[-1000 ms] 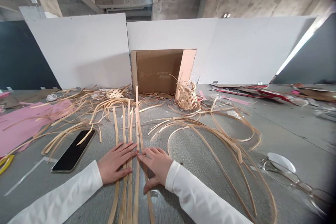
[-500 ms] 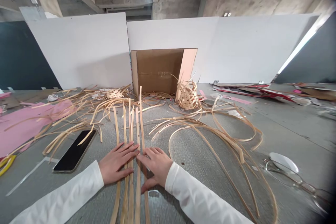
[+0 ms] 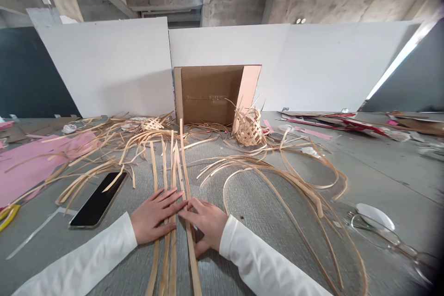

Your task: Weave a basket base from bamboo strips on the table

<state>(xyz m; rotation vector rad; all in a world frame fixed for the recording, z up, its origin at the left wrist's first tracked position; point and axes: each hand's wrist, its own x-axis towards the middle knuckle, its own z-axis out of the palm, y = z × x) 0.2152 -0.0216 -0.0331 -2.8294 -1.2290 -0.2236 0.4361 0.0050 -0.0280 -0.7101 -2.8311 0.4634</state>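
2 hands, w/ white sleeves. L hand (image 3: 155, 216) lies flat on the long thin wood strips (image 3: 172, 166), fingers a bit spread, not closed on any. R hand (image 3: 207, 223) is by the R-most strip (image 3: 193, 263), fingers bent & close, touching it; can't tell if it pinches it or just presses. The 2 hands' fingertips are v. close.

I count at least 5 strips in this row, but some overlap so can't be sure. They lie on the grey top (image 3: 118, 263), in the mid, under & next to the hands. They all point away from the person, to the box; long axis runs near to far. The R-most one leans, far end to the L, near end to the R.

Other stuff: 1 brown box (image 3: 211, 106) at the back, 1 woven basket (image 3: 249, 130) by its R side, & 1 small woven bit (image 3: 151, 124) on the L. 1 black phone (image 3: 92, 208) is L of the hands, w/ a strip tip over it. 1 yellow loop (image 3: 9, 216) & 1 big pink sheet (image 3: 38, 164) are far L. On the R: lots of bent strips (image 3: 294, 178), too mixed to count, 1 pr of glasses (image 3: 398, 242) & 1 white oval thing (image 3: 376, 215), partly behind them
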